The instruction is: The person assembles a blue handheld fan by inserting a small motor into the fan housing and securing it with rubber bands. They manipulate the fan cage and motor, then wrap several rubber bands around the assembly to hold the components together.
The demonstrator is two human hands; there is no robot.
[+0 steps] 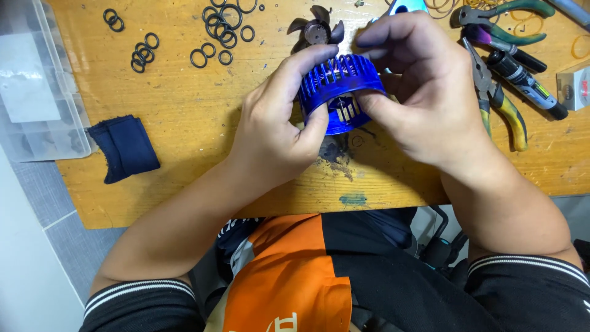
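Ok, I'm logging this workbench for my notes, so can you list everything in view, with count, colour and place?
fan guard: one, blue, slatted, held over the table's middle
fan blade: one, dark grey, on the table behind the guard
rubber rings: many, black, scattered along the far edge
cloth: one, dark blue, folded, left part of the table
storage box: one, clear plastic, far left
pliers: at least two pairs, green and yellow-green handles, right side
rubber bands: several, tan, far right corner
table: one, wooden, stained
left hand: grips the guard's left side
right hand: grips the guard's right side
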